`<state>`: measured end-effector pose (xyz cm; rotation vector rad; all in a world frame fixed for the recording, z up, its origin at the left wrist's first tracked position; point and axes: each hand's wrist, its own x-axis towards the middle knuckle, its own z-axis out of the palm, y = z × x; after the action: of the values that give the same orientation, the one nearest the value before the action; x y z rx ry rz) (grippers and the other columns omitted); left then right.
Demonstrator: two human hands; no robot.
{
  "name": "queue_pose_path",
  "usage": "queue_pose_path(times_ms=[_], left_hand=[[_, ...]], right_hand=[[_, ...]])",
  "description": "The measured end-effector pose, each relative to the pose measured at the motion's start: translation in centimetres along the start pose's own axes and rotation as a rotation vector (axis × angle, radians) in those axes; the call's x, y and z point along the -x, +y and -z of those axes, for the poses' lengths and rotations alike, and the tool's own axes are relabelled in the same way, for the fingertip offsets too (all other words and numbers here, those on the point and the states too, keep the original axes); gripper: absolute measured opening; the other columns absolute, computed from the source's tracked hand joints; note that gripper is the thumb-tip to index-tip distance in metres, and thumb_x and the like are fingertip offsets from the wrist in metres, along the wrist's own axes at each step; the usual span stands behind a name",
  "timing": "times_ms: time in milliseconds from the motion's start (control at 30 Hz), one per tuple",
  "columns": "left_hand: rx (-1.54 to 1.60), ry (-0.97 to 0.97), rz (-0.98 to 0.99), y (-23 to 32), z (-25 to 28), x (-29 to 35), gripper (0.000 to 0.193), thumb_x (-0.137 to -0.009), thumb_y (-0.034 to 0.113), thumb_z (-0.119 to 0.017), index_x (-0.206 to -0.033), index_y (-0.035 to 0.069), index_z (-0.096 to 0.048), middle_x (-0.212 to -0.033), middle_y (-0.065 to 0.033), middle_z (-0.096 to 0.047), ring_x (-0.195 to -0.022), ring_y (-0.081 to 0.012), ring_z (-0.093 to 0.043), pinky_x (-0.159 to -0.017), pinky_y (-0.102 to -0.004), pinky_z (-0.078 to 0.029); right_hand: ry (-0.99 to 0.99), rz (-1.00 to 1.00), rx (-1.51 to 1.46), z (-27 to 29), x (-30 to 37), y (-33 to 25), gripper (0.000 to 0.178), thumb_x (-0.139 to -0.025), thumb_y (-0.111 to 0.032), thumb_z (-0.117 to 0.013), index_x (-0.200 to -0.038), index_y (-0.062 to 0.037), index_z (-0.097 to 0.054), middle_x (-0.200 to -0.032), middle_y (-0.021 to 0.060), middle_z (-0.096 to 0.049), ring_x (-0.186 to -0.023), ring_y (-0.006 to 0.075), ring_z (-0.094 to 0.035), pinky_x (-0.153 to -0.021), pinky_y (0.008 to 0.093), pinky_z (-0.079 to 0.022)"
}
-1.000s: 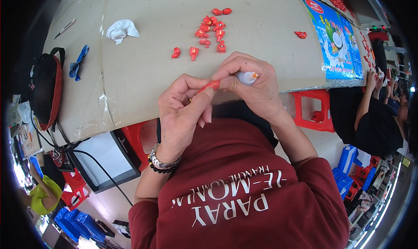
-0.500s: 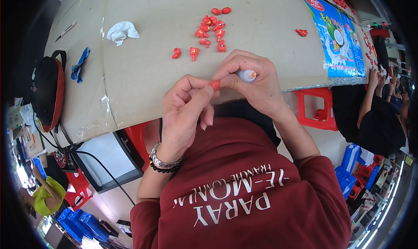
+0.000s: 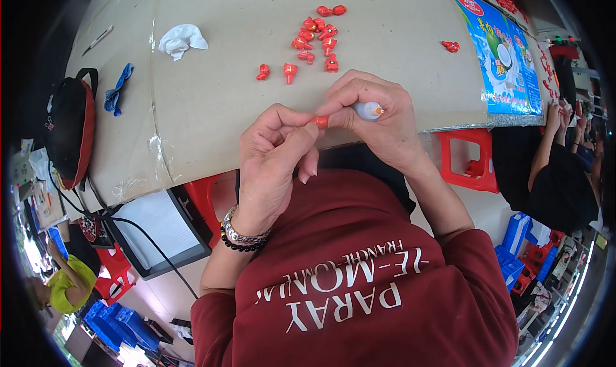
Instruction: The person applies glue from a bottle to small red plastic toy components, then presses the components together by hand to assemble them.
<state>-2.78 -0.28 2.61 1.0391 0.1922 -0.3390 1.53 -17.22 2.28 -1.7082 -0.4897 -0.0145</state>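
Observation:
Between the fingertips of my left hand [image 3: 273, 152] is a small red plastic figure piece [image 3: 319, 121], held near the table's front edge. My right hand [image 3: 378, 120] has its thumb and forefinger against the same piece. Tucked in that right hand is a small translucent squeeze bottle [image 3: 367, 111] with an orange tip, pointing to the right. Beyond my hands, several red figure pieces [image 3: 305, 43] lie loosely grouped on the table. Two more pieces, one [image 3: 290, 72] upright-looking and one [image 3: 263, 72] on its side, lie closer to my left hand.
The cardboard-covered table [image 3: 212, 110] carries a crumpled white tissue [image 3: 182, 41], a blue cloth strip [image 3: 117, 91], a pen [image 3: 97, 39] and a black-and-red bag [image 3: 69, 129] leftward. On the right are a lone red piece [image 3: 450, 46], a blue printed sheet [image 3: 497, 52] and a red stool [image 3: 468, 160].
My hands stay together on the red piece, with only slight finger shifts. The whole view has shifted a little; the pieces on the table keep their arrangement.

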Motion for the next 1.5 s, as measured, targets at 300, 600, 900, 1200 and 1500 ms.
queue_pose_path(times_ms=[300,600,900,1200,1500], left_hand=[[0.011,-0.006,-0.002,0.0,0.0,0.1,0.006,-0.089,0.001,-0.055,-0.093,-0.002,-0.058,-0.075,-0.0065,-0.062,-0.049,-0.0072,-0.051,-0.042,-0.0202,-0.036],[0.003,0.005,0.005,-0.5,0.0,-0.1,0.006,-0.090,0.002,-0.054,-0.093,-0.001,-0.057,-0.075,-0.0066,-0.062,-0.049,-0.0064,-0.050,-0.042,-0.0198,-0.036],[-0.007,-0.017,-0.018,0.0,-0.1,-0.2,0.006,-0.090,0.003,-0.054,-0.091,-0.001,-0.057,-0.074,-0.0058,-0.062,-0.047,-0.0060,-0.050,-0.040,-0.0194,-0.035],[-0.023,-0.002,0.012,0.7,0.0,-0.4,0.005,-0.092,0.005,-0.054,-0.091,0.000,-0.057,-0.074,-0.0051,-0.061,-0.048,-0.0066,-0.050,-0.039,-0.0198,-0.035],[-0.061,0.006,-0.044,-1.6,0.5,-0.2,0.008,-0.091,0.007,-0.052,-0.085,0.002,-0.053,-0.075,-0.0114,-0.061,-0.044,-0.0094,-0.048,-0.036,-0.0180,-0.035]], right_hand=[[-0.003,-0.035,-0.008,-0.1,0.0,-0.2,0.010,-0.070,0.006,-0.069,-0.077,-0.0003,-0.066,-0.075,0.0059,-0.062,-0.068,0.0142,-0.059,-0.061,0.0255,-0.047],[0.008,-0.076,-0.045,-0.1,0.5,0.4,0.009,-0.072,0.003,-0.071,-0.078,-0.0005,-0.066,-0.075,0.0052,-0.062,-0.068,0.0125,-0.058,-0.060,0.0248,-0.046],[0.008,-0.062,-0.031,0.0,0.0,-0.1,0.009,-0.072,0.003,-0.072,-0.078,-0.0009,-0.066,-0.074,0.0051,-0.061,-0.066,0.0127,-0.058,-0.059,0.0248,-0.046],[-0.053,-0.190,-0.041,0.3,-0.4,-0.9,0.007,-0.075,0.004,-0.069,-0.081,0.0000,-0.067,-0.080,0.0059,-0.062,-0.075,0.0132,-0.058,-0.067,0.0255,-0.046],[-0.037,-0.023,-0.159,0.1,1.5,1.1,0.006,-0.077,-0.007,-0.067,-0.080,-0.0014,-0.065,-0.078,0.0072,-0.060,-0.076,0.0187,-0.059,-0.070,0.0296,-0.046]])
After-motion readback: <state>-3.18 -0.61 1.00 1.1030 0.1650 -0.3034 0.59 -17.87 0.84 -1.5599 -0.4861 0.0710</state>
